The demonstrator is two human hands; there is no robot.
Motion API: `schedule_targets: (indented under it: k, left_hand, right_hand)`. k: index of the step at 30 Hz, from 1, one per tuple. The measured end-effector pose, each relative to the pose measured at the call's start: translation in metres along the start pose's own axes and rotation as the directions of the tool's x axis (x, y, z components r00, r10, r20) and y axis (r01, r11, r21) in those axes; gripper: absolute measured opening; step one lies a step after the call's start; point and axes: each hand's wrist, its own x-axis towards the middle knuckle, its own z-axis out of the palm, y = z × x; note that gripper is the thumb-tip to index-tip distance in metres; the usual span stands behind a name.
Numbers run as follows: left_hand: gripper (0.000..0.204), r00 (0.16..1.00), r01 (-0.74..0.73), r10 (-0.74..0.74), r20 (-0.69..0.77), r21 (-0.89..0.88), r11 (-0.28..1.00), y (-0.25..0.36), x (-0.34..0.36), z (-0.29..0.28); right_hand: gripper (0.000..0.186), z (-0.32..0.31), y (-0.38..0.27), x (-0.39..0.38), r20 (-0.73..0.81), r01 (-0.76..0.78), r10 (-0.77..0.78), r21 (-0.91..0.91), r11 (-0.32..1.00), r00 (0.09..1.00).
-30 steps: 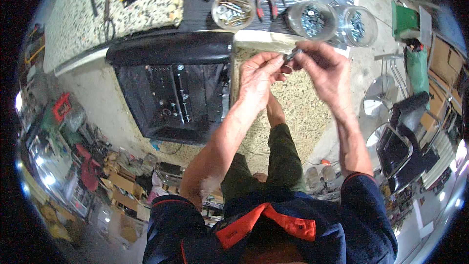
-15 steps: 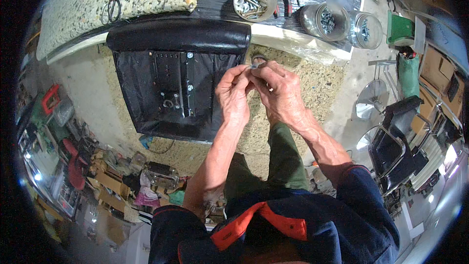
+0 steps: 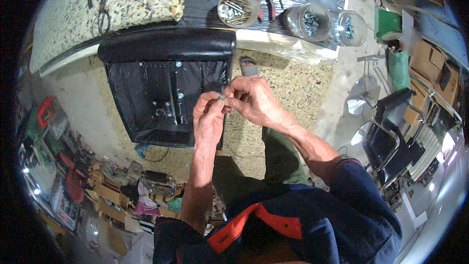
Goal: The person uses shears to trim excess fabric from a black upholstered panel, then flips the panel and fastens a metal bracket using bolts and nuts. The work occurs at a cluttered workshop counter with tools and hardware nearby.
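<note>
Holds both bare forearms out in front, with the left forearm (image 3: 201, 166) nearly upright and the right forearm (image 3: 315, 146) slanting inward from the lower right. Lines up the left wrist (image 3: 205, 142) almost straight with its arm. Presents the left hand (image 3: 208, 121) and right hand (image 3: 259, 101) close together at the tips. Pinches with left thumb (image 3: 214, 109) and bent left fingers (image 3: 207, 99). Curls the right fingers (image 3: 238, 85), pointing the right thumb (image 3: 236, 104) leftward.
</note>
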Motion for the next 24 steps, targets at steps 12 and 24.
schedule_targets:
  k: [12, 24]
  left_hand:
    - [0.011, 0.991, -0.090, 0.102, -0.089, 0.126, 0.988, 0.051, -0.021, -0.085]
    - [0.016, 0.940, -0.266, 0.257, -0.224, -0.006, 0.964, 0.111, -0.042, -0.194]
  right_hand:
    - [0.017, -0.275, 0.268, 0.134, 0.096, 0.100, 0.274, -0.995, 0.000, 0.957]
    - [0.051, -0.412, 0.249, 0.115, -0.041, -0.051, 0.030, -0.849, 0.527, 0.999]
